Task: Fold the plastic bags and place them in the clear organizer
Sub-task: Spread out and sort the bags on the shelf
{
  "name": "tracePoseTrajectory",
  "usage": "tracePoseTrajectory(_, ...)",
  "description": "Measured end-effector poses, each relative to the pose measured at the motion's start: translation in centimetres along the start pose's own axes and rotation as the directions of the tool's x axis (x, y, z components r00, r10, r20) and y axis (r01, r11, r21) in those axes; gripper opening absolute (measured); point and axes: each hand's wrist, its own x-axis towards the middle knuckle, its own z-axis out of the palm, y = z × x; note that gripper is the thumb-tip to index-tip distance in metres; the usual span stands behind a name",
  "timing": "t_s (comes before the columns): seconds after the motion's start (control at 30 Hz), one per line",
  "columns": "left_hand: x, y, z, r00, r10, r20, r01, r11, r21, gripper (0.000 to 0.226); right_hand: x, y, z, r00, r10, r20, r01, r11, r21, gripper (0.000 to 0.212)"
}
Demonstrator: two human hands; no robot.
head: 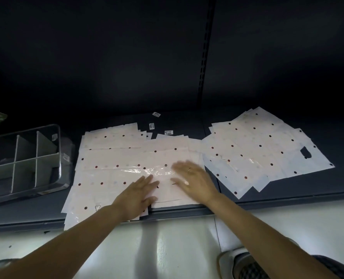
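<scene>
White plastic bags printed with dark dots lie spread in an overlapping layer across the dark shelf, directly in front of the person. A second, fanned pile of the same dotted bags lies just beside it on the right. The left hand rests flat on the near edge of the central layer, fingers straight, gripping nothing. The right hand is likewise spread flat over the glossy top sheet, fingers extended and slightly blurred, holding nothing. The clear plastic organizer with white dividers stands at the left end of the shelf, just beside the central layer; no bag is visible in its compartments. The step in hand appears to be flattening or smoothing the top bag before the 1st fold, so the task is judged to be at an early stage. The next move calls for isolating 1 sheet from the layer, pinching an edge, and bringing it over evenly. Thin film clings and slides, so adjacent sheets may lift together. 3 small labels lie behind the bags.
</scene>
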Motion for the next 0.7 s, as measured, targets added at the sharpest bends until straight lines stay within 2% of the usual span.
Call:
tracePoseTrajectory(0.07,0.1,0.1,0.1,1.0,-0.002,0.027,0.001,0.999,0.052,0.057,0.7,2.1,-1.6,0.969,0.227,-0.099,-0.232,0.972,-0.045,0.05)
tracePoseTrajectory(0.13,0.1,0.1,0.1,0.999,-0.002,0.035,0.0,0.998,0.057,0.057,0.4,5.2,-3.4,0.89,0.431,-0.15,-0.45,0.883,-0.134,0.06)
tracePoseTrajectory(0.23,0.0,0.0,0.0,0.999,0.005,0.046,-0.006,0.999,0.039,0.058,-1.7,8.8,-5.1,0.779,0.614,-0.126,-0.626,0.75,-0.213,0.067)
tracePoseTrajectory(0.3,0.0,-0.1,-0.1,0.999,0.007,0.054,-0.008,1.0,0.014,0.058,-2.8,9.8,-5.3,0.773,0.626,-0.102,-0.634,0.755,-0.166,0.058)
tracePoseTrajectory(0.37,0.0,-0.2,-0.2,0.998,0.007,0.063,-0.007,1.0,-0.002,0.058,-3.4,10.1,-5.2,0.787,0.594,-0.167,-0.609,0.791,-0.054,0.046)
tracePoseTrajectory(0.43,-0.1,-0.1,-0.3,0.998,0.006,0.068,-0.006,1.0,-0.008,0.058,-3.4,9.9,-5.2,0.754,0.609,-0.246,-0.606,0.79,0.095,0.037)
tracePoseTrajectory(0.53,-0.2,0.0,-0.6,0.997,0.003,0.073,-0.001,0.999,-0.032,0.058,-2.9,9.5,-5.5,0.702,0.668,-0.245,-0.629,0.744,0.225,0.038)
tracePoseTrajectory(0.7,0.0,0.1,-0.9,0.995,-0.008,0.103,0.011,0.999,-0.032,0.057,-2.7,9.6,-5.5,0.673,0.698,-0.245,-0.632,0.714,0.301,0.041)
